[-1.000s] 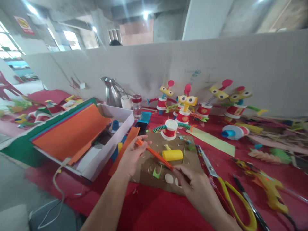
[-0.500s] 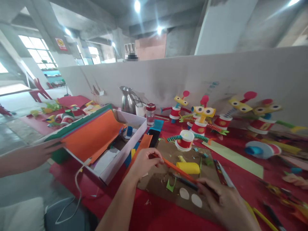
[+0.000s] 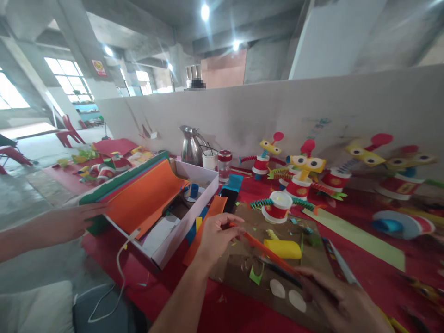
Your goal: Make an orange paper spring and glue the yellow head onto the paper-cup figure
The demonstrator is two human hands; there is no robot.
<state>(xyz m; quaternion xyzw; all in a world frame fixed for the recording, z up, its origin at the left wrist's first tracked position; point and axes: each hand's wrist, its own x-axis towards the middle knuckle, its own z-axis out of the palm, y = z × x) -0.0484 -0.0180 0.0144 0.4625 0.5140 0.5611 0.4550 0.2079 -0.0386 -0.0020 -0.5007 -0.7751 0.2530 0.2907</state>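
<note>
My left hand (image 3: 220,236) pinches one end of an orange strip (image 3: 268,254); my right hand (image 3: 335,296), blurred, is closed on the other end. The strip slants over the brown board (image 3: 231,268), just to the near side of a yellow roll (image 3: 286,249). At left on the red surface (image 3: 239,303), the white box (image 3: 185,227) contains an orange sheet (image 3: 145,199) curving over other coloured sheets, white paper (image 3: 161,236) and a small blue cylinder (image 3: 193,190). Farther off, the white cup (image 3: 209,162) holds thin dark stems; just right of it stands the red-lidded jar (image 3: 224,167). A dark object (image 3: 284,274), partly behind the strip, cannot be identified. Another person's hand (image 3: 86,215), its arm cut off at left, reaches the sheets' left edge. Counted: two white ovals (image 3: 277,288) on the board; one cup body (image 3: 276,206) with two coiled green arms; four yellow-headed figures (image 3: 299,188) at far right, the rightmost blurred.
</note>
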